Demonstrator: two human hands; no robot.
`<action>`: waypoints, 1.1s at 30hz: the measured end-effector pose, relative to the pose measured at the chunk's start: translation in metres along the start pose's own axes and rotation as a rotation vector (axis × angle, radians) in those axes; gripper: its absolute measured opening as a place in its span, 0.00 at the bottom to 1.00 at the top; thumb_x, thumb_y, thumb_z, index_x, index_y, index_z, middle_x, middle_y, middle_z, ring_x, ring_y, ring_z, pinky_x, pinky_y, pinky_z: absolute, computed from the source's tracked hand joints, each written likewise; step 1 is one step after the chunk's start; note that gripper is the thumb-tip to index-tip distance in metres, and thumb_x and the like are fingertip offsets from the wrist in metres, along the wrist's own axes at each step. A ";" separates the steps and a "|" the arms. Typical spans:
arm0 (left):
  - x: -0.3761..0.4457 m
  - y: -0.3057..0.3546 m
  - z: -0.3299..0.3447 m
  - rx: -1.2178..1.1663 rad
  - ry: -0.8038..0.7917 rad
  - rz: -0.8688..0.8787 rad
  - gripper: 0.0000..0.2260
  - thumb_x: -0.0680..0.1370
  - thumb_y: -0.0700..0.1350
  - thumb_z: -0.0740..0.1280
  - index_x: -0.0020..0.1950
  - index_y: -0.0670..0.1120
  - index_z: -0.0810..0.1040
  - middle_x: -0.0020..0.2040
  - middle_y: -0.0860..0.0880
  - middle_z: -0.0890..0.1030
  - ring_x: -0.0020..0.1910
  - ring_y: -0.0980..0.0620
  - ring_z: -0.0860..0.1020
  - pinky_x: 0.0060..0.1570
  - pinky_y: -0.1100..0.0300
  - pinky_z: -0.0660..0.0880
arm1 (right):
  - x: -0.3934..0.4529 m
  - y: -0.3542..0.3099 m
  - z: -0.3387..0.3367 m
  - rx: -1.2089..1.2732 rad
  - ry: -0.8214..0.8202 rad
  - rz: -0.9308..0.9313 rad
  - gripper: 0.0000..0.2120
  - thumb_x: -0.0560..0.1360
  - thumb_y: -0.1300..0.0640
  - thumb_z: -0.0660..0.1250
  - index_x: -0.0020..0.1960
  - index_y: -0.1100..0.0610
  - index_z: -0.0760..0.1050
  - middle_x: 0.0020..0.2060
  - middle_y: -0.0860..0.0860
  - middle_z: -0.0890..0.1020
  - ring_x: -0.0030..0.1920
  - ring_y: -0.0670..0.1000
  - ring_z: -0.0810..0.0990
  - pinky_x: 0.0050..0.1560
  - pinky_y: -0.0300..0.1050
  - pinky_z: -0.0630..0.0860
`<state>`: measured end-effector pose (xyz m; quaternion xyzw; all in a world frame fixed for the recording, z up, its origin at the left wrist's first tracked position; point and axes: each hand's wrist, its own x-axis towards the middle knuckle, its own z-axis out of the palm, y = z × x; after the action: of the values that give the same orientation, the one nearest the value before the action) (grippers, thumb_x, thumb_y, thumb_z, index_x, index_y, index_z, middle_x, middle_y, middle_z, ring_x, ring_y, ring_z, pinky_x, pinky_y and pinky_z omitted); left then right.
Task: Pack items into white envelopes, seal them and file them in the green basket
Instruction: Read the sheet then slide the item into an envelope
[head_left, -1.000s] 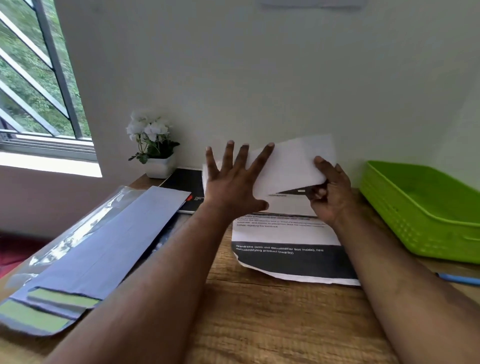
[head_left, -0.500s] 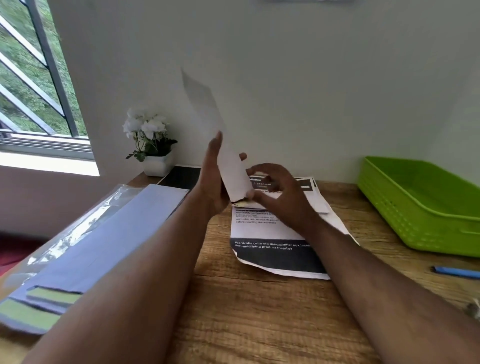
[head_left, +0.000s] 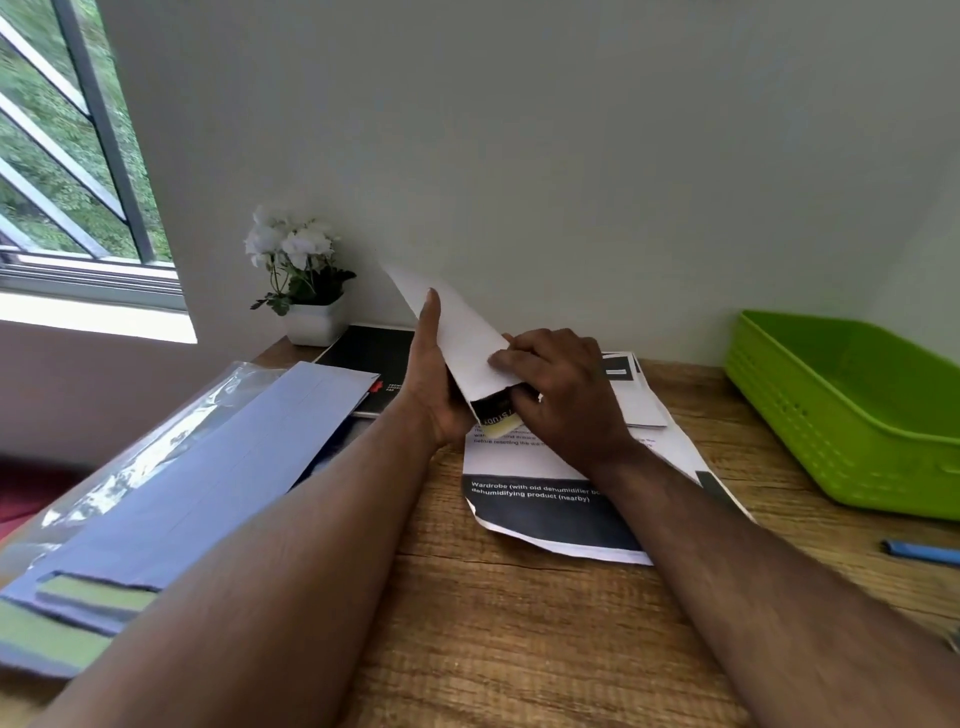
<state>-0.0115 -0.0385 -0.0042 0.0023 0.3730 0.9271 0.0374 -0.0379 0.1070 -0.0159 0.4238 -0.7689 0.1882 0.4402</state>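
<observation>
Nearest me on the counter (head_left: 519, 649), at my left, lies the stack of spare envelopes (head_left: 171, 499) with green adhesive strips. Past it, printed sheets (head_left: 550, 499) lie under my wrists. Above them my left hand (head_left: 434, 384) cradles a white envelope (head_left: 457, 332), fingers straight along its back, mouth tilted toward me. My right hand (head_left: 561, 387) pinches a dark folded item (head_left: 496, 410) that is partly inside the mouth. So I judge this the packing step; next it needs pushing fully in, then the flap sealed. The green basket (head_left: 852, 405) waits well apart at far right, seemingly with nothing in it. Half a second ago the envelope stood higher and my right hand was only reaching toward its mouth.
</observation>
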 end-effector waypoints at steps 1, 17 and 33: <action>0.001 -0.001 -0.001 0.006 0.007 -0.006 0.35 0.72 0.73 0.58 0.51 0.41 0.83 0.44 0.42 0.80 0.43 0.44 0.81 0.47 0.51 0.78 | 0.000 0.001 -0.001 0.014 0.006 0.019 0.13 0.70 0.60 0.64 0.52 0.55 0.81 0.46 0.50 0.80 0.45 0.55 0.77 0.46 0.48 0.66; 0.006 0.003 -0.014 -0.058 0.032 -0.015 0.30 0.74 0.67 0.60 0.58 0.42 0.77 0.44 0.41 0.81 0.43 0.42 0.81 0.49 0.50 0.76 | 0.013 -0.008 -0.013 -0.060 0.032 -0.279 0.05 0.75 0.60 0.69 0.49 0.56 0.83 0.49 0.53 0.82 0.48 0.57 0.79 0.46 0.52 0.73; 0.006 0.003 -0.018 -0.167 0.037 0.111 0.34 0.68 0.65 0.69 0.63 0.40 0.73 0.47 0.42 0.80 0.42 0.42 0.80 0.51 0.47 0.77 | -0.018 0.056 -0.017 0.166 -0.437 0.646 0.21 0.71 0.40 0.70 0.58 0.51 0.79 0.57 0.49 0.81 0.59 0.52 0.77 0.63 0.50 0.69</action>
<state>-0.0185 -0.0526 -0.0159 0.0027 0.2946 0.9554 -0.0206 -0.0700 0.1587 -0.0176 0.2243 -0.9203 0.2840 0.1486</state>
